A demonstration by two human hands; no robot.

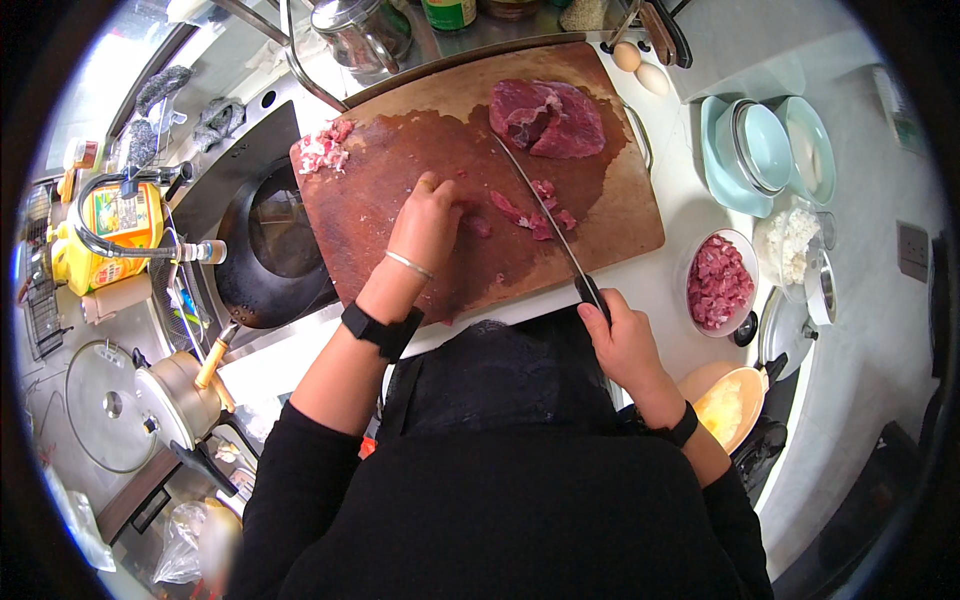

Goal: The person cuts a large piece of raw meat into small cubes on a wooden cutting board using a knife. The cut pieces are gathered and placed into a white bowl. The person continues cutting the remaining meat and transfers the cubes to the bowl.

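My right hand (624, 341) grips the black handle of a long kitchen knife (541, 204). Its blade slants up and left across a wooden cutting board (420, 142), beside cut pieces of raw red meat (546, 219). My left hand (427, 225) is over the middle of the board with fingers bent, close to a small piece of meat (476, 223); its palm side is hidden, so a hold cannot be made out. Near the knife tip lies a large chunk of raw meat (551, 118). Pale fatty trimmings (326, 148) sit at the board's left corner.
To the right stand a bowl of diced meat (720, 281), light-blue bowls (766, 148) and an orange-handled bowl of yellowish food (724, 412). Two eggs (637, 66) lie behind the board. A wok (277, 240) and a pressure cooker (176, 397) are at left.
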